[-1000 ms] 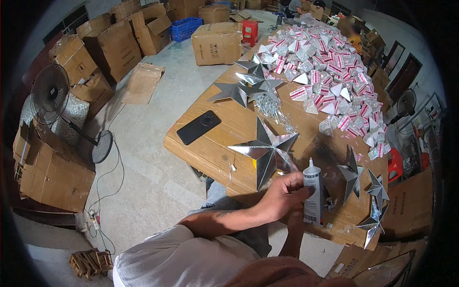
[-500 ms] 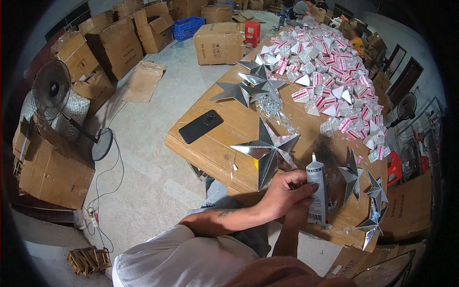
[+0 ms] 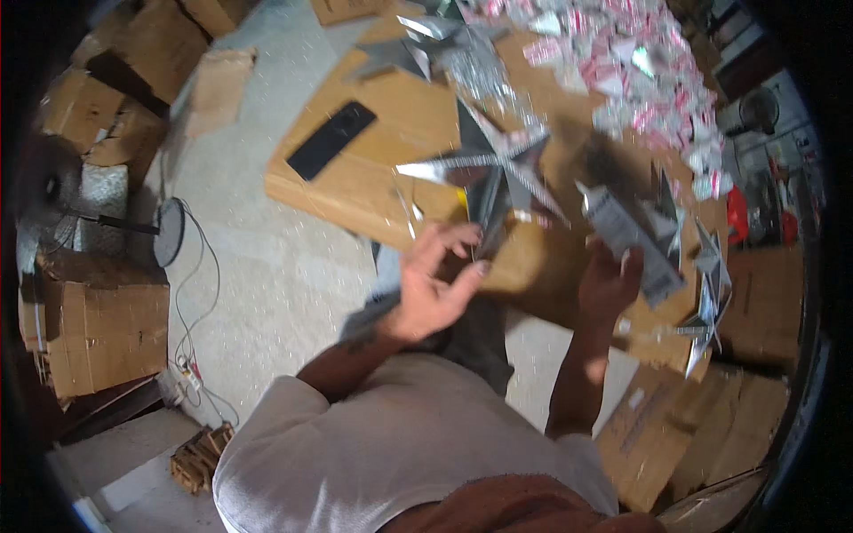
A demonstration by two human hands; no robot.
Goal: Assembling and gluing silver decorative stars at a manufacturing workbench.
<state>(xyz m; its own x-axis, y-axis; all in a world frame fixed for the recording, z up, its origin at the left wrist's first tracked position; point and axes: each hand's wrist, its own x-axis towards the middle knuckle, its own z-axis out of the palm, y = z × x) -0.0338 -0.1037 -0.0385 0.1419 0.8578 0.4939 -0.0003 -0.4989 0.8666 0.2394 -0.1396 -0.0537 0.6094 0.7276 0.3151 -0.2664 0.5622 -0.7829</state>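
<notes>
We are working at a brown cardboard-covered worktop (image 3: 373, 169), seen from above with some motion blur. Our left hand (image 3: 433, 284) is spread open, palm up, with its fingertips (image 3: 471, 235) touching the lower point of a large silver foil star (image 3: 489, 173). We cannot tell whether the fingers are pinching that point or only resting against it. The star is lying on the worktop near its front edge, with its points fanning outward.

Our right hand (image 3: 607, 282) is clenched around the lower end of a white glue tube (image 3: 626, 233). The tube is tilted, with its nozzle pointing up and to the left, toward the star but apart from it.

A flat black phone (image 3: 330, 139) is lying on the worktop to the left of the star, well apart from both hands. Further silver stars (image 3: 702, 284) are standing at the right edge of the worktop, just beside the right hand. A heap of small red-and-white folded pieces (image 3: 640, 71) is covering the far end of the worktop. More silver stars (image 3: 426, 44) are lying at the far left corner.

Cardboard boxes (image 3: 98, 329) are standing on the floor to the left. A floor fan (image 3: 53, 195) is standing behind them.
</notes>
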